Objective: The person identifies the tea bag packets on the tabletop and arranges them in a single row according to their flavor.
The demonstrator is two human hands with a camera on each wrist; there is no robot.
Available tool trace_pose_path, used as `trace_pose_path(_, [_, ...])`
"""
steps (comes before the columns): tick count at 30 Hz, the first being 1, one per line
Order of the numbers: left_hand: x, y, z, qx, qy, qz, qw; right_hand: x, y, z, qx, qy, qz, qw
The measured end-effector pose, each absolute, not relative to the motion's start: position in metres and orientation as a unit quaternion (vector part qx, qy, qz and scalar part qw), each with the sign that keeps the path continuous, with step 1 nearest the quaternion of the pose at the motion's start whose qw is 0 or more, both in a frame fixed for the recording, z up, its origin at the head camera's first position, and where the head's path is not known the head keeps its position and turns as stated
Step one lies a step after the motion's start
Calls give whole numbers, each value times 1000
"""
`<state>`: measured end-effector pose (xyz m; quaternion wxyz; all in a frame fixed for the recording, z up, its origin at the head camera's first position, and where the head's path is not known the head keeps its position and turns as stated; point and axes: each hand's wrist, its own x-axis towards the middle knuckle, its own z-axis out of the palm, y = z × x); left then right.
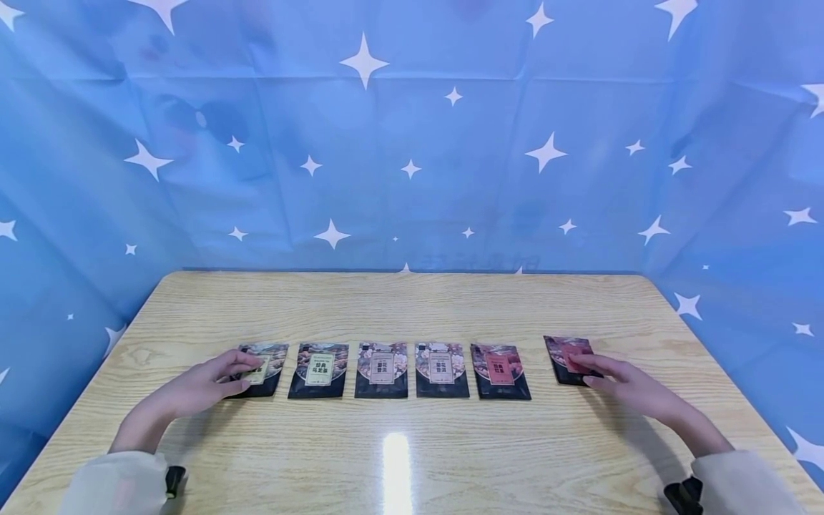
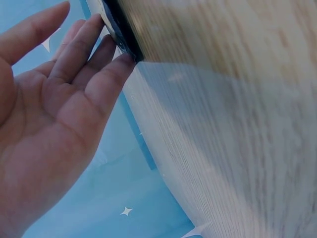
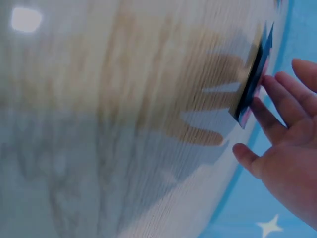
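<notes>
My left hand [image 1: 201, 383] rests its fingertips on the left part of a dark tea packet [image 1: 274, 361] with a pale green label, at the left end of a row. In the left wrist view, relaxed fingers [image 2: 74, 57] meet the packet's dark edge [image 2: 123, 32]. At the right end, my right hand [image 1: 634, 386] touches a dark packet with a red label [image 1: 561, 350], turned slightly askew. The right wrist view shows extended fingers [image 3: 280, 101] against the face of this packet [image 3: 257, 74], thumb apart from them.
Between the hands lie another green-label packet [image 1: 318, 370], two packets with pale floral fronts [image 1: 381, 370] [image 1: 443, 370] and a red-label packet [image 1: 501, 372]. They lie flat on a wooden table [image 1: 412, 307]. A blue starry curtain [image 1: 412, 200] stands behind the table and at both sides.
</notes>
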<state>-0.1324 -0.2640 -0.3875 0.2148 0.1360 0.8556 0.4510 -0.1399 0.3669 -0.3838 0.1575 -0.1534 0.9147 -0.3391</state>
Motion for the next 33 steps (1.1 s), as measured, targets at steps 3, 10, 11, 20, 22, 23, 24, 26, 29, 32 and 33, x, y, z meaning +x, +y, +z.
trace_pose_path(3, [-132,-264,-388,134,854,453,215,-135,361,-383,-156,918,-331,152])
trace_pose_path(10, [-132,-264,-389,133,854,455,214,-125,346,-384,-172,923,-315,136])
trace_pose_path(11, [-132,-264,-389,132,854,454,214,-124,344,-384,-172,924,-313,134])
trace_pose_path(20, [-132,-263,-386,133,853,455,219,-120,333,-382,-164,917,-334,140])
trace_pose_path(22, [-133,-263,-386,133,853,454,218,-120,332,-382,-165,917,-334,140])
trace_pose_path(23, [-133,-263,-386,133,854,453,218,-120,332,-382,-165,917,-335,141])
trace_pose_path(24, [-133,-263,-386,133,855,452,217,-120,331,-382,-164,917,-336,141])
trace_pose_path(26, [-133,-263,-385,133,856,450,216,-120,331,-383,-165,916,-335,145])
trace_pose_path(29, [-133,-263,-385,134,860,445,212,-120,330,-383,-167,915,-335,149])
trace_pose_path(32, [-133,-262,-385,134,864,437,210,-120,331,-383,-165,915,-337,152])
trace_pose_path(33, [-134,-262,-384,135,866,434,210,-120,331,-382,-163,915,-337,152])
